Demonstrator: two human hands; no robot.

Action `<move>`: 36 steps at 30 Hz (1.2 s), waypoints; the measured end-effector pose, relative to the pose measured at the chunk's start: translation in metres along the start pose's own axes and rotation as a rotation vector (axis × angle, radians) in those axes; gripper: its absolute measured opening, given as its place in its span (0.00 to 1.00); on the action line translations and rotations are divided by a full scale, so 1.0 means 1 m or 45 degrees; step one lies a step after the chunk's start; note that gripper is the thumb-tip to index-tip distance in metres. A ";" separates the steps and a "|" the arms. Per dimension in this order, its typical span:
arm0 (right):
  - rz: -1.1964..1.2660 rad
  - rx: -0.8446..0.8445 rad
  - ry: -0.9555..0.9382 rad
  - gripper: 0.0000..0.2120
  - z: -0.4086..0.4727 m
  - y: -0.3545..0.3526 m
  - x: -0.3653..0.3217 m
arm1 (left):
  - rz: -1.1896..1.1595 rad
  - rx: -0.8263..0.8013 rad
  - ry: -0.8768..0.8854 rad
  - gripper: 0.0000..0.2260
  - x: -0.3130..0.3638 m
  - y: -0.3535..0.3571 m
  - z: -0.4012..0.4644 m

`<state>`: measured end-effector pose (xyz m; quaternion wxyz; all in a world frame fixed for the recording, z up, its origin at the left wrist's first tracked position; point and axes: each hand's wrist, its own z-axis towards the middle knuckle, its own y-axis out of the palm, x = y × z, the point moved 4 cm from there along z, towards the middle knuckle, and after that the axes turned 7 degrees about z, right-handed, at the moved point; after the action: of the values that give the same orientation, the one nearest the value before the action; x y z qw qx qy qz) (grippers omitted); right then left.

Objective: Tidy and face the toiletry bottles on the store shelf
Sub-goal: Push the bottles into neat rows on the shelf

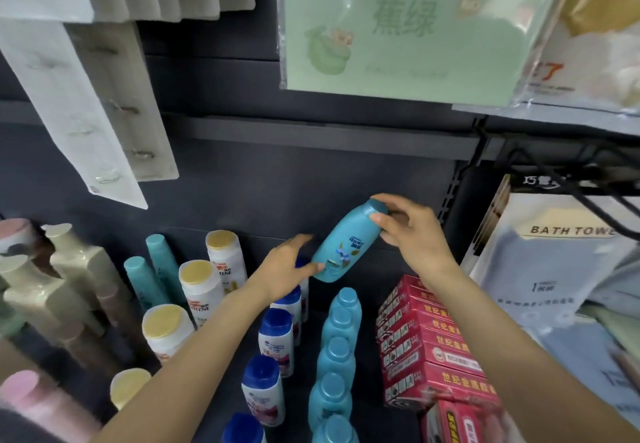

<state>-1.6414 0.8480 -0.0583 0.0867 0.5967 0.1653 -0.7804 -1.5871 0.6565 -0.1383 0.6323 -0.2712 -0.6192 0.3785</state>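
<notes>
Right hand: the right hand [414, 234] grips the cap end of a teal bottle [346, 243], fingers curled round the top, thumb on the near side.
Left hand: the left hand [289, 269] has its fingers fairly straight, the fingertips touching the bottle's lower end near the base; it steadies rather than clasps.
Held bottle: lifted clear of the shelf, tilted, cap up and to the right, base down and to the left, its label with a small flower print turned toward the viewer.
Teal row: directly below the held bottle stands a single-file row of matching teal bottles [337, 356], running from the back toward the front edge.
Blue-capped row: just left of that, white bottles with dark blue caps [275, 342] stand in a line, partly hidden by the left forearm.
Gold-capped group: further left, white bottles with gold caps [201, 286], orange lettering on their fronts.
Slim tubes: two slim teal tubes [152, 276] lean behind the gold-capped ones.
Far left: beige angular bottles [69, 269] and a pink-capped one, blurred.
Right of the rows: stacked red boxes [433, 345] sit just beside the teal row.
Further right: packaged bath towels [554, 269] hang on a hook.
Above: a green packet [398, 26] hangs overhead.
Shelf: dark back panel [277, 182] behind everything.
</notes>
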 end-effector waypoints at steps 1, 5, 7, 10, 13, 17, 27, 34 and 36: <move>0.079 0.010 0.016 0.11 -0.002 -0.002 -0.003 | -0.046 -0.010 0.006 0.25 0.002 -0.002 -0.001; 0.326 0.074 0.074 0.11 -0.009 -0.013 -0.007 | -0.282 -0.057 0.049 0.10 0.010 -0.009 -0.008; 0.404 0.100 0.098 0.11 -0.012 -0.016 -0.005 | -0.432 -0.080 0.017 0.06 0.014 -0.012 -0.013; 0.531 0.116 0.183 0.12 -0.015 -0.017 -0.003 | -0.575 -0.070 -0.015 0.06 0.019 -0.016 -0.020; 0.612 0.143 0.259 0.16 -0.017 -0.015 -0.003 | -0.480 0.019 0.016 0.06 0.022 -0.022 -0.027; 0.475 0.180 0.321 0.19 -0.022 -0.010 -0.004 | -0.326 0.179 0.046 0.06 0.023 -0.031 -0.034; 1.217 0.233 0.436 0.14 -0.024 0.001 0.002 | -0.959 0.436 -0.118 0.17 0.029 -0.049 -0.050; 1.258 0.074 0.389 0.12 -0.026 0.003 0.005 | -0.815 0.461 -0.015 0.24 0.028 -0.058 -0.059; 1.259 0.005 0.408 0.15 -0.027 0.003 0.007 | -0.722 0.514 0.077 0.27 0.028 -0.063 -0.061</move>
<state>-1.6178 0.8553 -0.0716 0.4174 0.7157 -0.1264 -0.5454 -1.5197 0.6518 -0.0761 0.7714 0.0310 -0.5635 0.2941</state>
